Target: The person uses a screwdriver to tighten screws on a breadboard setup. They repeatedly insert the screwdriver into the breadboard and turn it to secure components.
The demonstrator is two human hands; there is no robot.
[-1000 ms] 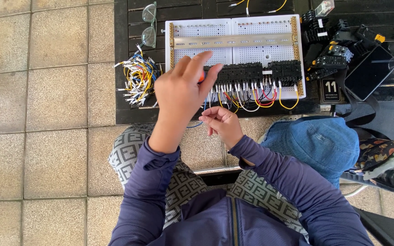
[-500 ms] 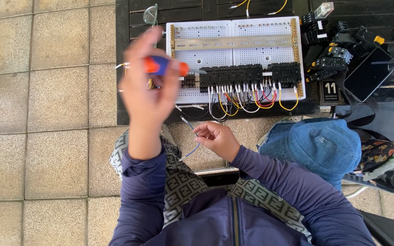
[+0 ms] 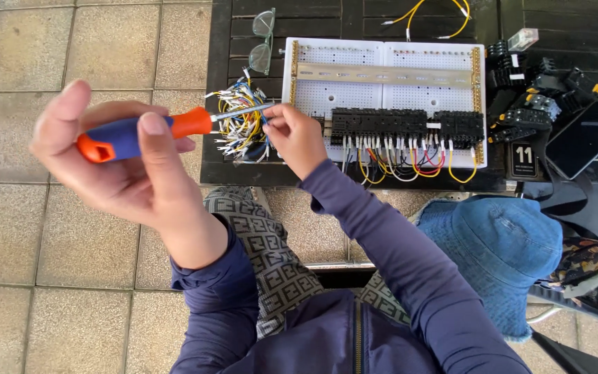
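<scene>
My left hand (image 3: 122,183) is raised close to the camera at the left, gripping a screwdriver (image 3: 129,135) with an orange and blue handle. Its metal shaft points right, toward the bundle of loose coloured wires (image 3: 238,131). My right hand (image 3: 297,138) reaches to that bundle's right edge, fingertips pinched on a wire. Just to its right lies a white perforated board (image 3: 382,93) with a row of black terminal blocks (image 3: 378,125) and short coloured wires hanging from them.
The board rests on a dark slatted table (image 3: 217,83). Safety glasses (image 3: 262,41) lie at the board's top left, a yellow wire (image 3: 423,10) behind it. Black parts (image 3: 527,104) and a phone (image 3: 583,138) sit to the right. A blue denim hat (image 3: 493,242) lies near my right arm.
My left hand lifted off the terminal blocks with the screwdriver and swung left, nearer the camera. My right hand moved from my lap up to the wire bundle.
</scene>
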